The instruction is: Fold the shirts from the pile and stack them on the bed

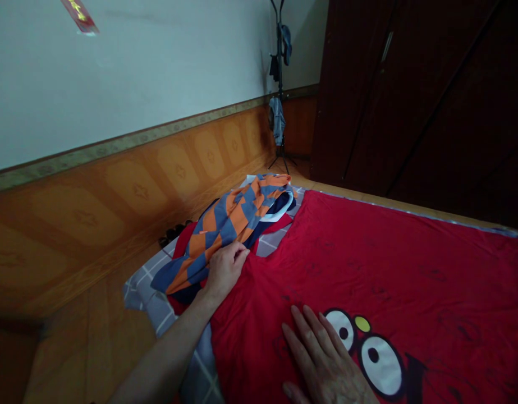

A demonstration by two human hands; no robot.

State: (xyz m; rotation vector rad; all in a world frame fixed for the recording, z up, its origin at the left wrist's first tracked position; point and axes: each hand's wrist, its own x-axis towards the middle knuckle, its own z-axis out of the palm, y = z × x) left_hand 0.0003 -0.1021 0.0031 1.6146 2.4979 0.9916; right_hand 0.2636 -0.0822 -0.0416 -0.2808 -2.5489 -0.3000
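A large red cloth (380, 252) with a printed cartoon face lies spread out, lightly wrinkled. My left hand (225, 269) is closed on its left edge, and creases run from the fingers into the cloth. Beside the printed eyes, my right hand (321, 350) rests flat with its fingers stretched out. An orange and blue checked garment (235, 216) lies heaped just beyond my left hand, on top of dark and red clothes. Under everything is a grey plaid sheet (157, 303).
A coat rack (279, 84) with hanging items stands in the far corner. Dark wardrobe doors (393, 101) rise at the right. The orange-panelled wall (136, 191) runs along the left, with dark objects near its base.
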